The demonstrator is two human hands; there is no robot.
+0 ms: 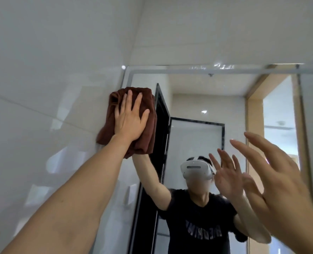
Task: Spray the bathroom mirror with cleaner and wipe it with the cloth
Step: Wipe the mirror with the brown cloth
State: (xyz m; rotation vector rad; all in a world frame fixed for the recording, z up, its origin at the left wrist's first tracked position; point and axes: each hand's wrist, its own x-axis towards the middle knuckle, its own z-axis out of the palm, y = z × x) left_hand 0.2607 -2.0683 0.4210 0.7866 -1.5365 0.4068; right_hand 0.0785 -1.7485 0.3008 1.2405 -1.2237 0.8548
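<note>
Left hand [129,119]: raised high, palm flat and fingers straight and spread, pressing the brown cloth [128,121] against the upper left corner of the mirror; no curled grip, the fingers lie flat on the fabric.
Brown cloth: bunched and folded, it straddles the mirror's left edge, with part over the glass and part over the white wall tiles [42,88]; its lower folds hang below the wrist.
Right hand [280,180]: held up in front of the mirror, fingers straight and fanned apart, holding nothing; whether the fingertips touch the glass cannot be told.
Bathroom mirror [216,92]: framed by a pale strip along its top and left edge, mounted in the corner where two tiled walls meet.
Reflection: a person in a dark T-shirt [203,222] with pale lettering and a white headset [196,170], both arms raised to match the hands in front.
Behind, in the reflection: a black-framed door [163,125] standing ajar, and a wood-trimmed doorway [252,125] to the right.
</note>
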